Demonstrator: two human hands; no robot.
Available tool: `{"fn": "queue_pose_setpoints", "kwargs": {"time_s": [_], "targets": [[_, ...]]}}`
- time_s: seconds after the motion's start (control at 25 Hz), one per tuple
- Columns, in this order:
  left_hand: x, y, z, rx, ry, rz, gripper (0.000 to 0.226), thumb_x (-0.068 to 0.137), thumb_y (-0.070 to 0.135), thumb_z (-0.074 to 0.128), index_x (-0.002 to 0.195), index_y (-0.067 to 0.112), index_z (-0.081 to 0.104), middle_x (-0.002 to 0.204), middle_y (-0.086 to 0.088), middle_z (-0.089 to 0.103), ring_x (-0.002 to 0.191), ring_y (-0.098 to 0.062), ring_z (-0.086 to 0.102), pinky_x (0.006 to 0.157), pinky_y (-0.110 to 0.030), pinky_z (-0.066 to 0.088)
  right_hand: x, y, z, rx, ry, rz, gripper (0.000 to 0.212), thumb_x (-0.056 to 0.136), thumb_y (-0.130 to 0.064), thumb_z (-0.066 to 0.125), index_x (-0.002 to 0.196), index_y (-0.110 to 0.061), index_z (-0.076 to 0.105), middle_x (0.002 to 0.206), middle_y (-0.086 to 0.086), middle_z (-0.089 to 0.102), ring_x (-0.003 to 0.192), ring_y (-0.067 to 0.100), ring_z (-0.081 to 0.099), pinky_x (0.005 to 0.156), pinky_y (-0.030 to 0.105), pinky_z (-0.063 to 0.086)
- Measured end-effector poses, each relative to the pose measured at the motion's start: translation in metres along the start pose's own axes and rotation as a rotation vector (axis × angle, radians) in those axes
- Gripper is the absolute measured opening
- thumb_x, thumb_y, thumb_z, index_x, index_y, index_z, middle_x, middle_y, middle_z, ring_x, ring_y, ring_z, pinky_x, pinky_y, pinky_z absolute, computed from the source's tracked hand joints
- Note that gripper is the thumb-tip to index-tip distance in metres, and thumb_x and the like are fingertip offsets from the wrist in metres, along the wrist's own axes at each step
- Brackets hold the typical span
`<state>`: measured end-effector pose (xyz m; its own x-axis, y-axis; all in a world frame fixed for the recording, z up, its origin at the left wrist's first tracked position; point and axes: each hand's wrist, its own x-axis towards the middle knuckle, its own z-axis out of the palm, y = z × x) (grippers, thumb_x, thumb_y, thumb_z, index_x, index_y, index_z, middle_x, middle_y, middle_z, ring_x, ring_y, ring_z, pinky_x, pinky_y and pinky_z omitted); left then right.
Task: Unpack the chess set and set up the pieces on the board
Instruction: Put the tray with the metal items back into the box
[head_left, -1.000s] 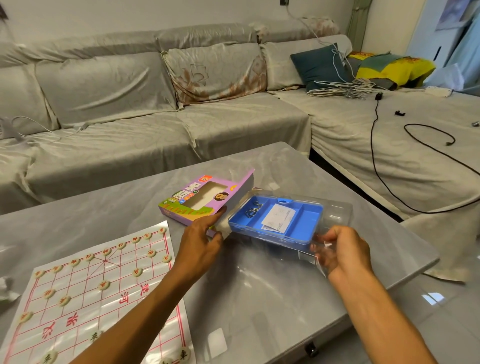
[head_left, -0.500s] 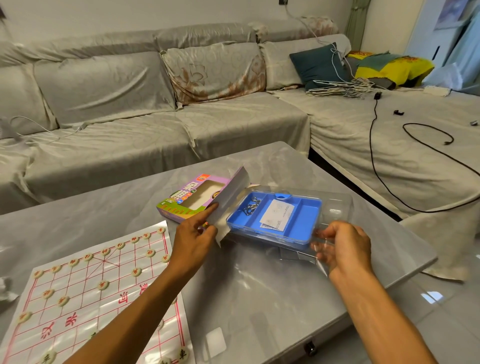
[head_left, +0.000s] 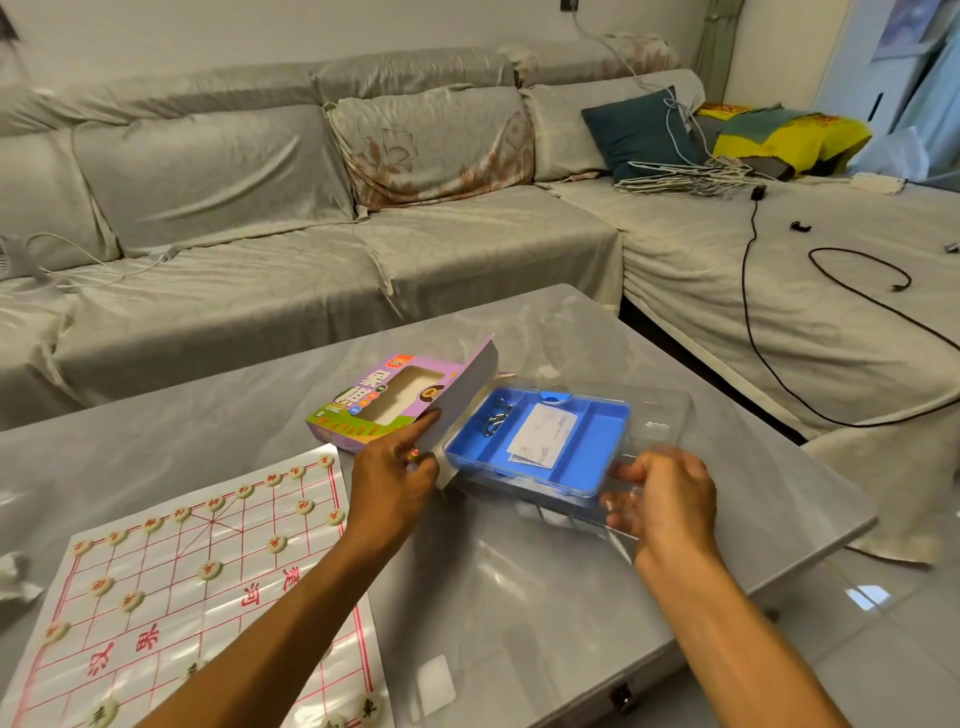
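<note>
The left hand (head_left: 392, 480) pinches the open end flap of the purple box (head_left: 384, 408), forefinger stretched along the flap's grey inner face, with a small red-tipped thing tucked under the curled fingers. The right hand (head_left: 667, 499) grips the near right corner of the clear plastic case (head_left: 660, 415), fingers curled round its edge. Between the two hands the blue tray (head_left: 540, 447) sits inside that case, its left end just at the box mouth, blocked only by the raised flap. In the tray lie a folded paper slip (head_left: 543, 436) and some small metal bits (head_left: 493, 415).

To the left of the left hand, the paper board (head_left: 197, 587) lies flat on the grey table (head_left: 519, 597) with round pale pieces (head_left: 210, 570) already on its lines. Behind the table runs a covered sofa (head_left: 311, 218), with a black cable (head_left: 753, 312) trailing over its right part.

Against half a second ago, the flap stands a little more upright; the tray and right hand have hardly shifted.
</note>
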<state>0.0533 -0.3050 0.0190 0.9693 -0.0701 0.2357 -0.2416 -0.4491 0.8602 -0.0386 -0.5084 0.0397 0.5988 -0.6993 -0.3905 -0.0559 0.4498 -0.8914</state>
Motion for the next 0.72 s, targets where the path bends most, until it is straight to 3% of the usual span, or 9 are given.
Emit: {"fn": "queue_pose_setpoints", "kwargs": {"time_s": [0.12,0.28,0.44,0.52,0.6,0.72], "targets": [[-0.003,0.009,0.008,0.001,-0.018,0.016,0.049,0.088,0.003,0.059,0.129,0.029,0.057,0.110,0.015,0.049,0.077,-0.005,0.057,0.056,-0.011,0.050,-0.005,0.010,0.011,0.026,-0.039,0.001,0.039,0.077,0.003,0.040,0.112,-0.012,0.048,0.084,0.015,0.064,0.044,0.023,0.051,0.037,0.024,0.042],[-0.003,0.004,0.006,-0.013,-0.049,-0.013,0.051,0.088,0.000,0.057,0.130,0.029,0.056,0.115,0.011,0.048,0.081,-0.004,0.056,0.058,-0.014,0.052,0.003,0.015,0.012,0.004,-0.107,0.085,0.046,0.075,0.002,0.040,0.120,0.002,0.049,0.089,0.020,0.063,0.047,0.025,0.053,0.040,0.028,0.047],[-0.004,-0.001,0.002,-0.071,-0.093,-0.064,0.053,0.087,-0.002,0.055,0.130,0.030,0.055,0.119,0.001,0.057,0.077,-0.010,0.056,0.051,-0.011,0.048,0.001,0.014,0.011,-0.044,-0.132,0.094,0.046,0.075,0.003,0.040,0.118,-0.007,0.052,0.081,0.016,0.065,0.042,0.021,0.055,0.040,0.024,0.041],[-0.005,-0.003,0.000,-0.108,-0.097,-0.043,0.052,0.088,0.000,0.056,0.127,0.033,0.055,0.116,0.005,0.060,0.081,-0.006,0.057,0.057,-0.009,0.048,-0.003,0.013,0.009,-0.055,-0.128,0.061,0.044,0.076,0.004,0.040,0.115,-0.012,0.054,0.077,0.014,0.065,0.041,0.020,0.055,0.043,0.025,0.039],[-0.008,0.001,-0.001,-0.130,-0.136,0.019,0.051,0.088,0.000,0.058,0.123,0.037,0.057,0.111,0.021,0.057,0.086,0.005,0.056,0.066,-0.008,0.047,-0.005,0.012,0.010,-0.034,-0.140,0.043,0.042,0.078,0.004,0.040,0.115,-0.013,0.053,0.076,0.014,0.065,0.041,0.020,0.056,0.042,0.025,0.041],[-0.018,0.010,0.008,-0.127,-0.229,0.121,0.051,0.084,-0.002,0.062,0.123,0.030,0.062,0.104,0.032,0.054,0.091,0.017,0.054,0.077,-0.006,0.045,-0.009,0.021,0.022,-0.018,-0.203,0.084,0.035,0.087,-0.001,0.046,0.119,-0.014,0.046,0.081,0.013,0.064,0.048,0.023,0.058,0.041,0.027,0.048]]}}
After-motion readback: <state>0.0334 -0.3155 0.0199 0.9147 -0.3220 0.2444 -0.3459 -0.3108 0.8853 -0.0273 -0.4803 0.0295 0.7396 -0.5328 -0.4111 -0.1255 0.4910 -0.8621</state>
